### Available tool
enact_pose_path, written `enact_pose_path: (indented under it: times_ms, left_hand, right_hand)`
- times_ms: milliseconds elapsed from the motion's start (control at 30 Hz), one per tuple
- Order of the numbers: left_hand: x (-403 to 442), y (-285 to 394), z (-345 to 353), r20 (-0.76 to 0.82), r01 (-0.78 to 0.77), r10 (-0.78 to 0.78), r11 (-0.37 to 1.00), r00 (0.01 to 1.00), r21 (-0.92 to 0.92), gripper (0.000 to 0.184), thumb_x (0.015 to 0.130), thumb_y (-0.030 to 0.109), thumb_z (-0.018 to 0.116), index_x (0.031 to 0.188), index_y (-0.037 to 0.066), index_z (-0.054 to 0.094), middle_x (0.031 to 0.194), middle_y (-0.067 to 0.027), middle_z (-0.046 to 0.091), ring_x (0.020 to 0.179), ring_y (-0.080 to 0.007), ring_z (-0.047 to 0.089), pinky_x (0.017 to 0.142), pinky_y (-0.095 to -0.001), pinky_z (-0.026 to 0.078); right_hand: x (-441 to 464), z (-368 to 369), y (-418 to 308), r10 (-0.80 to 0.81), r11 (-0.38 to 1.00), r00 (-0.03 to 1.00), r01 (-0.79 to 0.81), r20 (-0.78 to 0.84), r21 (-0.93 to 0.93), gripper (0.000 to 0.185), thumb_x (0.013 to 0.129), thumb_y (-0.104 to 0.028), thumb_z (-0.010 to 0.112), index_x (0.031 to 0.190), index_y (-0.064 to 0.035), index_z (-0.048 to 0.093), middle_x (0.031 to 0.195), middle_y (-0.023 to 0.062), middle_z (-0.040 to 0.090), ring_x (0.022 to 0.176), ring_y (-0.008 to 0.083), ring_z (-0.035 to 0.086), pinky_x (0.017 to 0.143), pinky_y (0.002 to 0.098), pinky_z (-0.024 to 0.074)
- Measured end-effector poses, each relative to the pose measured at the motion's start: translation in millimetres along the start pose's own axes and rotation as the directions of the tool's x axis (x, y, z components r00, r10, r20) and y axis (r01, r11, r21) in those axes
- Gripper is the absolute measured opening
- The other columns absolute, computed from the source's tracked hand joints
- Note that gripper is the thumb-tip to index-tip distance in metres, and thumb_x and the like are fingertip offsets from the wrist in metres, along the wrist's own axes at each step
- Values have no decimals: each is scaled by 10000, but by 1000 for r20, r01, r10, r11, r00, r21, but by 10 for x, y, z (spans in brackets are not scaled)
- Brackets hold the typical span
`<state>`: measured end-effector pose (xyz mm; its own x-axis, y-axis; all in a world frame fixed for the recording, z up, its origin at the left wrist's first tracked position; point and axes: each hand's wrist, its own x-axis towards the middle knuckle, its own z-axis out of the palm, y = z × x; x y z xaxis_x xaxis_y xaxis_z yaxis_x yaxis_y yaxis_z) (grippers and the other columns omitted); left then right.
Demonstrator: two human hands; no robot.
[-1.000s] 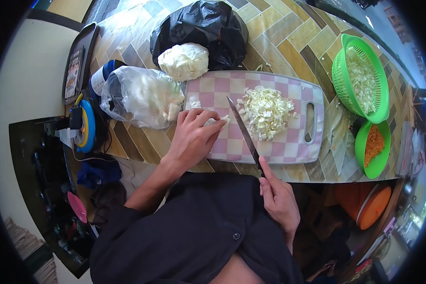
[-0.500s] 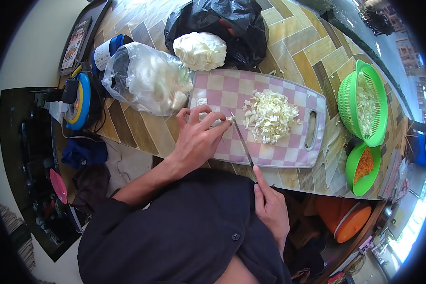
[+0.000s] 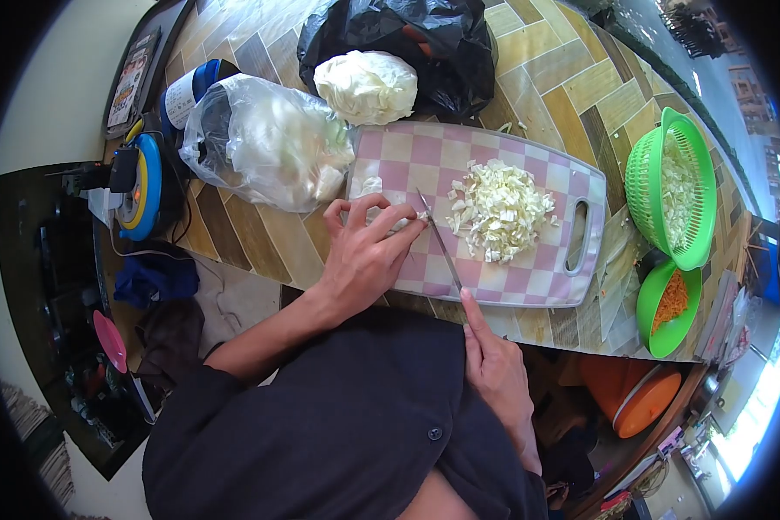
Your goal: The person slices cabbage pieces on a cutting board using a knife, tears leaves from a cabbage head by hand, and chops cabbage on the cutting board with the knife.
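Note:
My left hand (image 3: 364, 256) is closed with curled fingers over a piece of white cabbage (image 3: 399, 224) on the pink-and-white checked cutting board (image 3: 425, 143). Most of that piece is hidden under the fingers. In my right hand (image 3: 499, 371) is the handle of a knife (image 3: 443, 248), its blade slanting up and left beside the left fingertips and the cabbage's cut end. To the right of the blade lies a heap of chopped cabbage (image 3: 503, 212). A small white scrap (image 3: 372, 185) rests just above my left fingers.
Behind the board sit a peeled cabbage head (image 3: 367, 87), a black plastic bag (image 3: 451, 61) and a clear bag of cabbage (image 3: 277, 143). At right stand a green colander (image 3: 644, 182) with chopped cabbage and a green bowl (image 3: 654, 321) with shredded orange food. A blue-yellow device (image 3: 140, 195) is left.
The knife tip has shifted slightly up and left, and my right hand has moved a little upward with it. My left hand stays nearly in place on the cabbage. The view has shifted slightly.

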<state>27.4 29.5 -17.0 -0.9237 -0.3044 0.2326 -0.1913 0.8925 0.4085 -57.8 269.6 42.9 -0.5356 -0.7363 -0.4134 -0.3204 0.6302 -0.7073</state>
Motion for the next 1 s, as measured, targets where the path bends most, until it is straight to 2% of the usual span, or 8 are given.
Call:
enact_pose_path:
  times_ms: [100, 200, 300, 500, 800, 1000]
  left_hand:
    - [-1, -4, 3, -1, 9, -9, 1000, 1000, -2, 286, 863, 128, 791, 1144, 182, 793, 1205, 72, 687, 1146, -227, 561, 991, -468, 297]
    - [8, -9, -10, -24, 5, -6, 1000, 1000, -27, 267, 861, 135, 795, 1123, 189, 803, 1190, 78, 698, 1146, -226, 563, 988, -468, 299]
    - [18, -9, -20, -63, -5, 4, 1000, 998, -16, 253, 859, 144, 801, 1107, 194, 810, 1174, 82, 708, 1146, -221, 564, 983, -471, 300]
    - [37, -18, -33, -18, 4, -4, 1000, 1000, 4, 251, 855, 167, 812, 1105, 195, 809, 1174, 82, 715, 1147, -224, 563, 983, -469, 303]
    - [34, -39, -11, -31, 16, -17, 1000, 999, -11, 251, 853, 161, 811, 1102, 195, 809, 1190, 88, 714, 1150, -228, 564, 985, -465, 303]
    - [11, -42, 0, -25, 23, -24, 1000, 999, -14, 264, 842, 148, 808, 1103, 192, 806, 1200, 86, 712, 1157, -229, 566, 988, -465, 303]
  right_hand:
    - [101, 9, -21, 5, 999, 1000, -4, 22, -47, 618, 1043, -101, 572, 1619, -274, 428, 778, 243, 670, 726, 447, 685, 674, 520, 527]
    - [108, -9, 3, -34, 998, 999, 35, -15, 50, 619, 1041, -99, 574, 1617, -276, 430, 779, 245, 669, 721, 444, 686, 670, 513, 528]
    - [44, -67, -2, 3, 996, 1000, -3, 0, 86, 628, 1034, -94, 577, 1616, -279, 433, 795, 236, 679, 732, 434, 693, 677, 503, 534]
    - [-72, -86, -1, -7, 1000, 1000, 7, 5, 22, 646, 1017, -88, 592, 1613, -286, 439, 783, 211, 681, 709, 416, 688, 671, 491, 537]
    - [-53, -49, -3, 13, 998, 1000, -11, 25, -63, 643, 1024, -108, 603, 1611, -314, 440, 708, 186, 650, 665, 402, 671, 641, 501, 521]
    - [37, 43, 38, -43, 999, 998, 41, -35, -32, 643, 1030, -117, 604, 1615, -319, 431, 726, 190, 665, 676, 413, 677, 640, 519, 525]
